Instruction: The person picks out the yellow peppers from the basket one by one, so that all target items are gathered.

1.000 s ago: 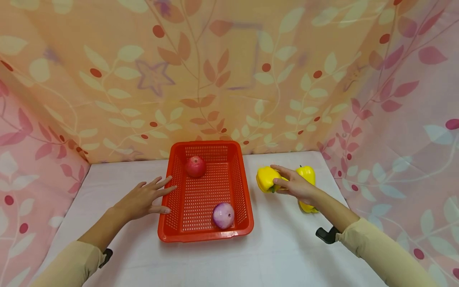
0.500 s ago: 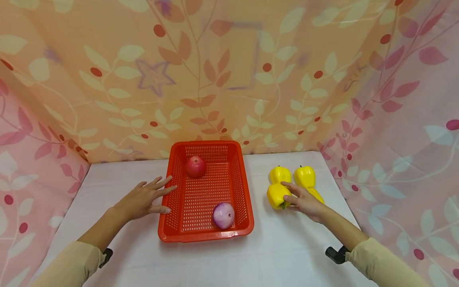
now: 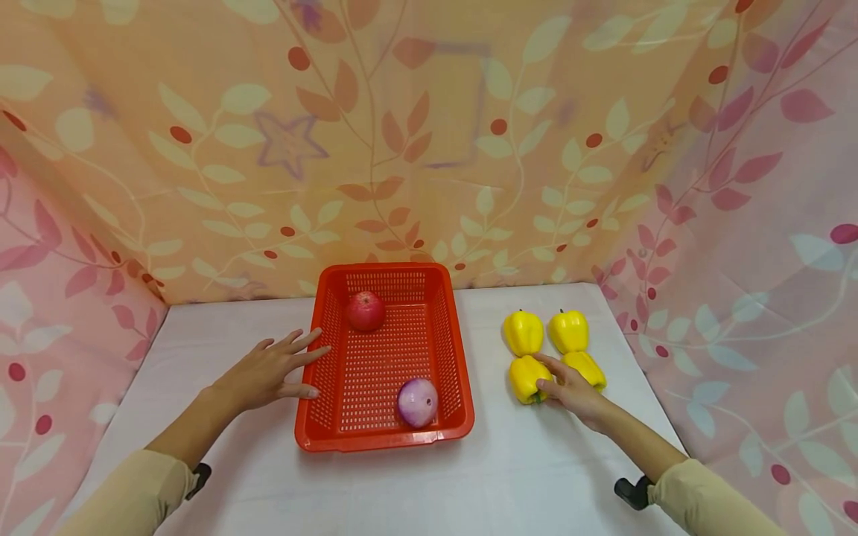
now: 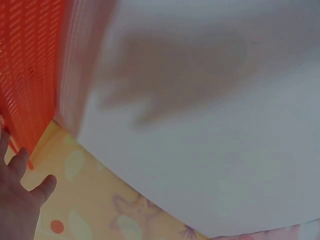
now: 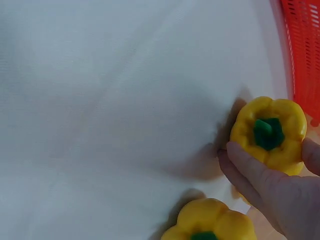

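My right hand (image 3: 575,393) grips a yellow bell pepper (image 3: 526,381), thumb on one side and fingers on the other. The green stem (image 5: 268,132) of that pepper faces the right wrist camera. Close around it on the white cloth are two more yellow bell peppers behind, one at the left (image 3: 523,332) and one at the right (image 3: 569,330), plus another lying pepper (image 3: 586,370) partly behind my right hand. My left hand (image 3: 268,374) is at the left rim of a red plastic basket (image 3: 384,441), its fingers spread and holding nothing.
Inside the basket, a red pomegranate-like fruit (image 3: 366,311) sits at the back left and a purple onion (image 3: 418,403) at the front right. White cloth (image 3: 429,491) covers the table. Floral curtains (image 3: 415,149) stand at the back and both sides.
My right hand has carried the yellow bell pepper toward the front and right, down beside the other peppers. The left hand and basket have stayed put.
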### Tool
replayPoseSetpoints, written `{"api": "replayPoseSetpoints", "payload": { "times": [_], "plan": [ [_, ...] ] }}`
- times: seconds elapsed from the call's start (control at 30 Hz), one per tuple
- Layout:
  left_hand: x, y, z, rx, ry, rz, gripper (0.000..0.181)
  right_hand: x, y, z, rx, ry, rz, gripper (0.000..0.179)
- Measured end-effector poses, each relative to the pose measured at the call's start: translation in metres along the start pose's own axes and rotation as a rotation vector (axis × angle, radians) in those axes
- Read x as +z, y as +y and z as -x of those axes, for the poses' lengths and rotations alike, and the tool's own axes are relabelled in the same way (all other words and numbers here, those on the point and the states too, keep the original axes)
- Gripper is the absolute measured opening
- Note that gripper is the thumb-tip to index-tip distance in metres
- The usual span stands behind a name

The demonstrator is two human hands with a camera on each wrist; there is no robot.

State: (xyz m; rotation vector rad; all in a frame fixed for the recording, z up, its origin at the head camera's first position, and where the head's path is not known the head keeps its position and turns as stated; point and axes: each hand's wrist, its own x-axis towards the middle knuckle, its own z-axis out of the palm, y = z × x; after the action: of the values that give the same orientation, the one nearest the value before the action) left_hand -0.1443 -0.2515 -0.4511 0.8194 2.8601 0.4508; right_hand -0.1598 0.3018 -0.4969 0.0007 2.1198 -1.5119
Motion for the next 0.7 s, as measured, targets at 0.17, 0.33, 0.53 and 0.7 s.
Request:
{"api": "replayPoseSetpoints", "payload": {
  "times": [0.17, 0.33, 0.53, 0.7],
  "plan": [
    [0.000, 0.000, 0.000, 0.000, -0.003, -0.006, 0.077, 0.002, 0.006, 0.000, 0.002, 0.015, 0.006, 0.063],
    [0.000, 0.002, -0.001, 0.005, 0.002, -0.003, 0.077, 0.002, 0.002, 0.002, 0.012, 0.027, 0.024, 0.065],
    [-0.001, 0.003, 0.001, 0.003, 0.003, -0.028, 0.077, 0.003, -0.012, 0.005, 0.055, 0.048, 0.082, 0.063],
    [-0.007, 0.002, 0.003, 0.000, 0.001, -0.083, 0.079, -0.006, -0.034, 0.007, 0.059, 0.041, 0.136, 0.066]
  ]
}}
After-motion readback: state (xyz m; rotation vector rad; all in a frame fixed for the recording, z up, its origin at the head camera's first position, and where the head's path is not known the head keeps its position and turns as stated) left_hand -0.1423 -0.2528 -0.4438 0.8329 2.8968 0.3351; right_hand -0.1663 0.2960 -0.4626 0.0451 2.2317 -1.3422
